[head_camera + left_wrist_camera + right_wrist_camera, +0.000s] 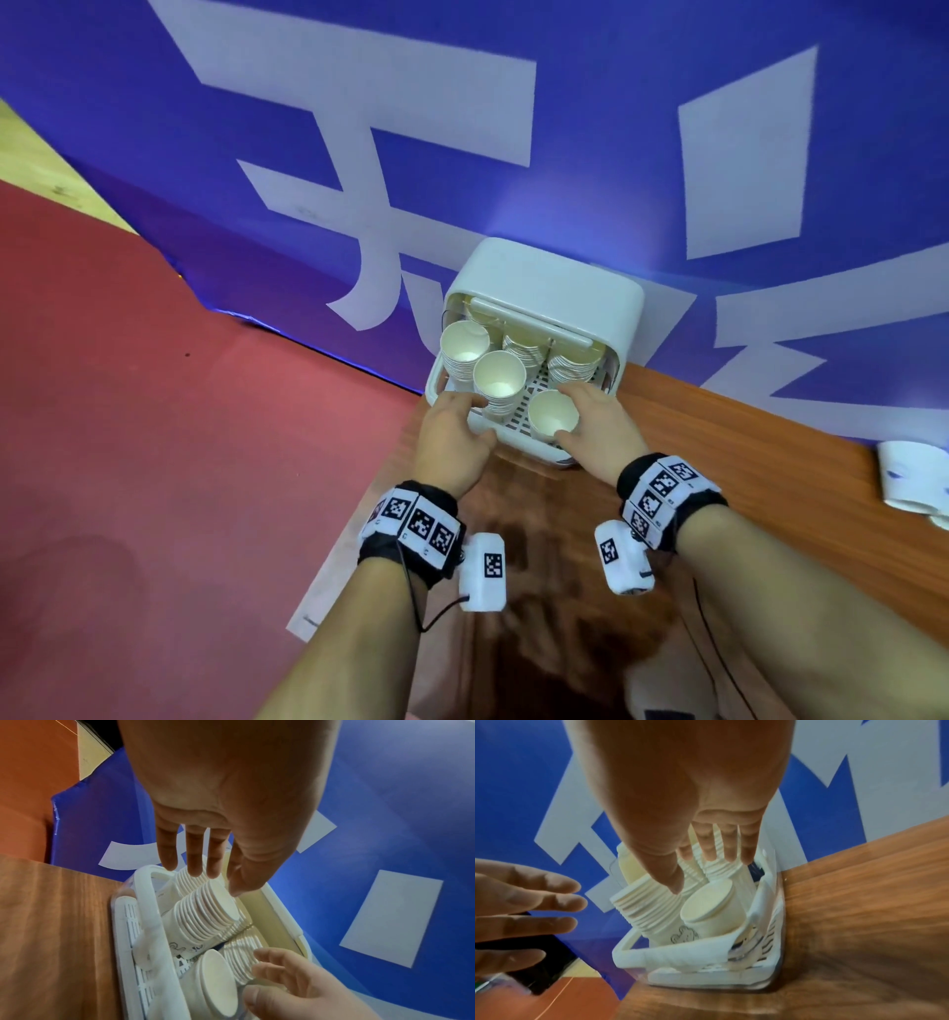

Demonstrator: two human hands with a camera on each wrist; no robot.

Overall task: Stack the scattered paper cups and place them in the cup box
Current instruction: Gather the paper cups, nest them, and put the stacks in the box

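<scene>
Blue banner cloth (590,154) with large white lettering backs a wood-grain table (744,462), where a white cup box (554,277) stands pushed against the cloth at the table's far left corner, beside a red floor (154,385). Inside the open box, four stacks of paper cups are visible: a back-left stack (463,345), a front-left stack (499,383), and two lower stacks at the back (524,345) and back right (572,366). A short front-right stack (552,417) sits on the slotted tray, its mouth facing up.

By the look of things the job is well advanced but not finished. Most cups are nested and boxed, yet at least two loose cups (911,475) lie on their sides at the table's far right edge, well apart from the box, and these appear to be what is left to gather.

The left hand (452,437) reaches over the box's front-left corner, its fingers (194,852) straight and slightly spread, tips just above the rims of the left stacks; whether they touch cannot be told. The right hand (598,429) flanks the front-right stack, fingers (729,843) extended and relaxed, thumb near the box's front lip and fingertips by the back-right stack. Neither hand grips a cup. Both wrists carry black bands with printed markers.

The likely next move is a reach to the right for the loose cups.
</scene>
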